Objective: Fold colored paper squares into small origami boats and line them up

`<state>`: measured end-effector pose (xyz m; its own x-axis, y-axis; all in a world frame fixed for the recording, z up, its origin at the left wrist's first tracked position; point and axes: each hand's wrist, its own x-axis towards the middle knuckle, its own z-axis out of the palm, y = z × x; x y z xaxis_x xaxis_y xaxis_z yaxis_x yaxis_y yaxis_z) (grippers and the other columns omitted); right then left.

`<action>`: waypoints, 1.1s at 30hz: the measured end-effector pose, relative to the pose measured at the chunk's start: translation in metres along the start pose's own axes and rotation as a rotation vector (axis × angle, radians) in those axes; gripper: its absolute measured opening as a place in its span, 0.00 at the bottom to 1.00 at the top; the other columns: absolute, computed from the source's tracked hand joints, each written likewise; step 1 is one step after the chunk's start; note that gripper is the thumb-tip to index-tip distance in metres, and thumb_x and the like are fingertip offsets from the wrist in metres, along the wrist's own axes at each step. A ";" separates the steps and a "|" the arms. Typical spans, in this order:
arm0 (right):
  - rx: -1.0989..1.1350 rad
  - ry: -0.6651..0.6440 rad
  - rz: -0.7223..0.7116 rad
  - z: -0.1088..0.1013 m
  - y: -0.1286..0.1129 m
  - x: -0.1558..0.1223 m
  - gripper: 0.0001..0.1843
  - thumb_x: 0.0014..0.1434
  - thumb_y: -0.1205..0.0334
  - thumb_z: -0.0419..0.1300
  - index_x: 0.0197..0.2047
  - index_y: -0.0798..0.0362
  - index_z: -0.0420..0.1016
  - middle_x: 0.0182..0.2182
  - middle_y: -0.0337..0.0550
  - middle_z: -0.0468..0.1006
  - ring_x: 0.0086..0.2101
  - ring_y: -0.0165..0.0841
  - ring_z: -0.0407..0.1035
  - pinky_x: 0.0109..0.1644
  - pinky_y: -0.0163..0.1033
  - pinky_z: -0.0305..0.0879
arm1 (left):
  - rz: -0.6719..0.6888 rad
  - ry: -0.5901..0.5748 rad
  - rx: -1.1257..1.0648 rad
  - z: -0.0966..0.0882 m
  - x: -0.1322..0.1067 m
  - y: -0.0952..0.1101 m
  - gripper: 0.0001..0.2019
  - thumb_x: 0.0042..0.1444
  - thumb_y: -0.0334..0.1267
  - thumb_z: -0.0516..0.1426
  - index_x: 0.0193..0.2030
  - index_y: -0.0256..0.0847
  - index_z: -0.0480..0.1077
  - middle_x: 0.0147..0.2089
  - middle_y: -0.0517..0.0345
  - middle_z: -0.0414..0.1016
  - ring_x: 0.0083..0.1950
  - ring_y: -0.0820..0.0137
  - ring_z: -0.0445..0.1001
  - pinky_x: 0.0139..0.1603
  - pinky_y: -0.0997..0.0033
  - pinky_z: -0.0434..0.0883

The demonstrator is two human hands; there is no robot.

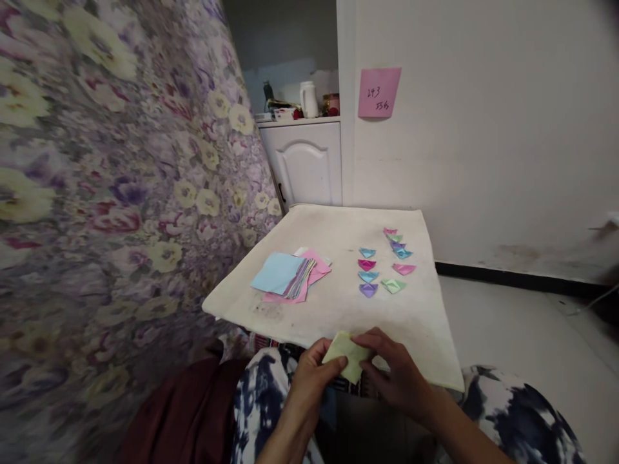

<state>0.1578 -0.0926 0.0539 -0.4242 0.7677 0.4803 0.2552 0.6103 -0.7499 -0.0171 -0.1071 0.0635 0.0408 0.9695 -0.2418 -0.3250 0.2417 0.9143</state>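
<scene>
A folded piece of pale yellow-green paper (355, 361) is held between my two hands, just past the near edge of the table. My left hand (314, 372) pinches its left side, thumb on top. On the paper's right side, my right hand (391, 362) grips with thumb and fingers. Beyond them, small folded paper boats (367, 265) in pink, blue, purple and green lie in two columns on the table. To the left rests a stack of coloured paper sheets (278, 273), light blue on top and pink underneath.
A cream cloth covers the table (333, 225). A floral curtain (145, 193) hangs along the left. Behind stands a white cabinet (309, 161) with a white jug (308, 99) on it. A pink note (379, 93) is stuck on the wall.
</scene>
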 end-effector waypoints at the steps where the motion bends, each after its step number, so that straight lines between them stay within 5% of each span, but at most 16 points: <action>1: 0.031 0.044 0.016 0.002 0.000 0.000 0.24 0.54 0.74 0.53 0.54 0.47 0.62 0.44 0.45 0.68 0.34 0.31 0.67 0.39 0.38 0.66 | 0.001 0.004 -0.018 0.002 -0.001 -0.001 0.10 0.42 0.36 0.65 0.30 0.36 0.71 0.26 0.60 0.75 0.27 0.74 0.69 0.31 0.77 0.65; 6: 0.240 0.152 0.286 0.006 -0.003 0.004 0.27 0.54 0.69 0.56 0.57 0.48 0.59 0.49 0.46 0.65 0.29 0.27 0.66 0.33 0.36 0.68 | -0.040 -0.009 0.029 0.005 -0.002 -0.003 0.12 0.44 0.39 0.64 0.33 0.37 0.68 0.31 0.60 0.75 0.30 0.72 0.71 0.28 0.77 0.66; 11: 0.431 0.037 0.530 0.004 0.005 0.009 0.08 0.53 0.60 0.60 0.34 0.54 0.69 0.26 0.36 0.71 0.25 0.28 0.66 0.28 0.32 0.63 | 0.031 0.017 0.150 0.005 0.001 -0.006 0.11 0.43 0.37 0.65 0.27 0.36 0.67 0.21 0.65 0.70 0.22 0.77 0.66 0.23 0.81 0.62; 18: 0.535 0.150 0.565 0.009 0.008 0.006 0.13 0.51 0.54 0.62 0.29 0.54 0.68 0.23 0.34 0.71 0.25 0.29 0.65 0.29 0.33 0.62 | -0.071 0.035 -0.194 0.018 -0.002 -0.016 0.17 0.42 0.36 0.66 0.40 0.38 0.70 0.33 0.56 0.79 0.32 0.69 0.76 0.34 0.73 0.71; 33: 0.400 0.069 0.501 -0.006 -0.007 0.010 0.07 0.53 0.60 0.60 0.29 0.54 0.69 0.24 0.35 0.70 0.26 0.29 0.64 0.29 0.33 0.60 | -0.060 0.043 -0.043 0.022 -0.007 -0.003 0.17 0.40 0.39 0.67 0.38 0.33 0.77 0.32 0.50 0.80 0.27 0.72 0.72 0.17 0.81 0.65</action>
<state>0.1570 -0.0878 0.0667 -0.2772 0.9597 0.0458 0.0586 0.0644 -0.9962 0.0047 -0.1139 0.0699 0.0209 0.9505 -0.3101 -0.3637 0.2962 0.8832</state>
